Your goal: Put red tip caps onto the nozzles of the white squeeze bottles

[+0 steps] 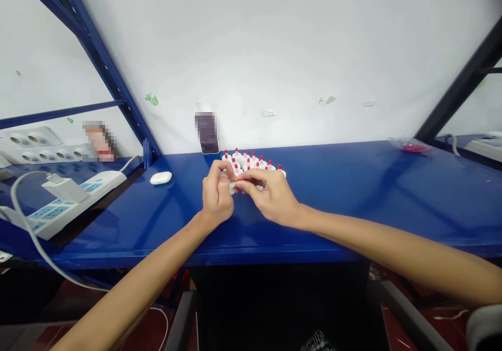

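Note:
My left hand (218,193) is wrapped round a small white bottle (232,188), which lies tilted with its nozzle end to the right. The thumb and forefinger of my right hand (274,193) pinch the red cap (238,180) at that end, and the fingers hide most of it. Just behind my hands stand several white bottles (262,165) with red caps, upright and close together on the blue table (333,183). My hands partly cover the nearest of them.
A phone (209,144) leans against the wall at the back. To the left lies a white earbud case (161,178), with a power strip (74,202) and plugged-in charger (65,188) beyond it. A clear bag of red pieces (411,145) is at the far right.

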A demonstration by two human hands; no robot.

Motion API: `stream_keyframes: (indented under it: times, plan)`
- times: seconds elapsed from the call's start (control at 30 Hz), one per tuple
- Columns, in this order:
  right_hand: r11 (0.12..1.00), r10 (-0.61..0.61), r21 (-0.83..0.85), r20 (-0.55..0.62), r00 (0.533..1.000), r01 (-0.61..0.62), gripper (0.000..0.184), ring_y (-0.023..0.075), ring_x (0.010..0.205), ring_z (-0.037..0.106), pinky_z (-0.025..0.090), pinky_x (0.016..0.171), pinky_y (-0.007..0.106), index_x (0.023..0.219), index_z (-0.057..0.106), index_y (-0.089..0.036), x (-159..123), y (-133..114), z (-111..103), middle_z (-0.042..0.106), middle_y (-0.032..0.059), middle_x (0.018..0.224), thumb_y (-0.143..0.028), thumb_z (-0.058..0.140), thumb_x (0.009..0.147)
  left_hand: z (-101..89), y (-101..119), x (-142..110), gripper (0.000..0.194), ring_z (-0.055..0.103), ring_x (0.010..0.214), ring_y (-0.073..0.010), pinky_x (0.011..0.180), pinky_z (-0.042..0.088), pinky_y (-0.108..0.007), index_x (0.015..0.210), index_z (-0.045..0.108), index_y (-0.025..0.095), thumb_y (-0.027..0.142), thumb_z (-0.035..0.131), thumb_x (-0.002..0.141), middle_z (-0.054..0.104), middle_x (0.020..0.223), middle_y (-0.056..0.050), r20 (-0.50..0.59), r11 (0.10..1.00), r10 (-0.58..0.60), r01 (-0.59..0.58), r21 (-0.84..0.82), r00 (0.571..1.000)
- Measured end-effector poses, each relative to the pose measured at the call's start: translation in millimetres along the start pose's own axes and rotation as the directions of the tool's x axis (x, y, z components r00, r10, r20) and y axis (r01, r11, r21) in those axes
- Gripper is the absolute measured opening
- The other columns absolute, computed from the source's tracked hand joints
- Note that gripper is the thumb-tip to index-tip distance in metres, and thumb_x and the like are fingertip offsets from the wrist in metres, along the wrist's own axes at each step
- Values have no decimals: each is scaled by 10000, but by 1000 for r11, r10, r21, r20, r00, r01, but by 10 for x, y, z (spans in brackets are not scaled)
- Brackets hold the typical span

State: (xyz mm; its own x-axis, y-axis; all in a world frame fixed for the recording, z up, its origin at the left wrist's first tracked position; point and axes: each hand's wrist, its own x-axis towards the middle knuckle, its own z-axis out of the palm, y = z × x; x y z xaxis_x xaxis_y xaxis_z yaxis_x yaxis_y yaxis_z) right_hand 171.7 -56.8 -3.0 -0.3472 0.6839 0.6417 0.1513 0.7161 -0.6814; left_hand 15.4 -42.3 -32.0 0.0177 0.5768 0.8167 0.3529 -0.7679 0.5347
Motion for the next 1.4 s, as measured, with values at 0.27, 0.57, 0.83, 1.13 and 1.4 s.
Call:
stream_keyframes:
  times: [0.27, 0.57, 0.83, 1.13, 1.4]
  plan:
    - [939, 212, 255, 103, 972, -232, 163, 154, 665, 661, 541, 656, 288, 853, 730, -145, 50, 74, -140, 709, 25, 718, -295, 719, 791, -87, -32, 21, 265, 658, 792, -145, 717, 521, -274, 1200, 492, 192, 228, 379, 963, 687, 954, -45, 255, 934, 235, -291, 209, 938]
    - [932, 263, 207, 177, 948, -297, 365, 166, 692, 705, 578, 729, 328, 1102, 672, -131, -96, 155, -349, 744, 37, 760, -238, 753, 763, -164, 30, 45, 292, 595, 822, -154, 760, 477, -291, 1099, 615, 171, 171, 358, 960, 646, 940, -68, 436, 935, 233, -323, 146, 870]
    - [938, -77, -302, 304, 950, 172, 165, 171, 827, 721, 576, 783, 306, 1051, 701, -179, -499, 314, -652, 762, 59, 945, -209, 618, 911, -138, 115, 50, 308, 402, 494, -86, 526, 332, -242, 601, 479, 174, 290, 534, 881, 467, 537, 34, 381, 956, 116, -207, 207, 917]
    - [913, -91, -356, 292, 952, 197, 146, 167, 808, 714, 573, 752, 293, 1020, 702, -178, -543, 445, -825, 755, 55, 932, -237, 604, 930, -96, 100, 13, 84, 411, 455, -66, 500, 366, -210, 703, 477, 197, 201, 560, 696, 504, 563, 62, 411, 957, 95, -198, 214, 907]
    - [955, 8, -287, 265, 964, 71, 160, 166, 766, 712, 574, 730, 299, 1000, 707, -183, -528, 439, -807, 753, 51, 903, -284, 608, 925, -68, 22, -24, 207, 402, 473, -75, 521, 349, -214, 851, 406, 219, 247, 592, 763, 504, 620, 85, 494, 952, -38, -120, 282, 869]
